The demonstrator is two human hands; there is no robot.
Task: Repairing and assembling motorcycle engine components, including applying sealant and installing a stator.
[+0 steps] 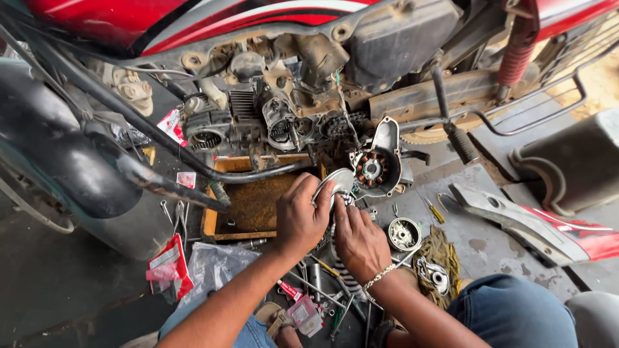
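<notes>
My left hand (300,218) grips a round silver metal cover (340,181) by its edge, holding it up just below the open motorcycle engine (277,119). My right hand (356,240), with a bead bracelet at the wrist, has its fingers closed on the lower edge of that same cover. Just right of the cover hangs a stator plate with copper coils (373,169), still wired to the engine.
A yellow drain tray of dark oil (253,203) sits under the engine. A round rotor part (404,233), a rag (442,258), screwdrivers, wrenches and plastic parts packets (169,261) lie on the floor. A red side panel (548,229) lies at right. The kick-start lever (451,125) juts out.
</notes>
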